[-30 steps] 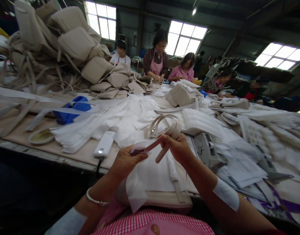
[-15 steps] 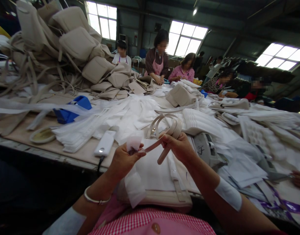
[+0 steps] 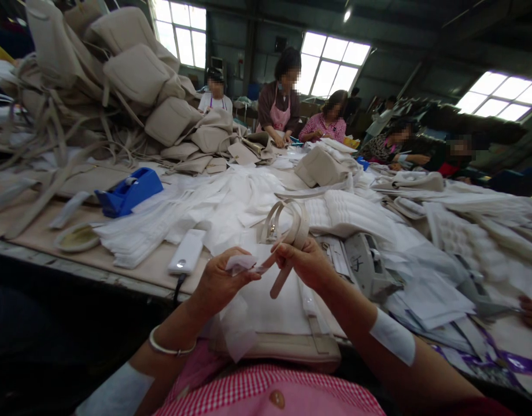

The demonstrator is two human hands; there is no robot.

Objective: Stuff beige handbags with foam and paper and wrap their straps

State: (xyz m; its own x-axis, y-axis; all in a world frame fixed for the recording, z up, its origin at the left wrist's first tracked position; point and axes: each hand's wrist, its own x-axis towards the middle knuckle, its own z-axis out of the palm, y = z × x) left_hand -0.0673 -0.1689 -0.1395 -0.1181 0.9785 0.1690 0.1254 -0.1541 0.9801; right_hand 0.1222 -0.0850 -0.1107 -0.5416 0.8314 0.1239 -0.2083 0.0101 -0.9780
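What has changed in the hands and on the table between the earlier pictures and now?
The left hand has gathered the white wrapping sheet closer to the strap end. The long pale band that lay across the blue tape dispenser is gone. The right hand still grips the beige strap, and the white device has not moved.

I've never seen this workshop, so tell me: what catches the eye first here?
At centre, the right hand grips a coiled beige strap while the left hand pinches white tissue at its end. A heap of beige bags rises at upper left, with a blue tape dispenser below it.
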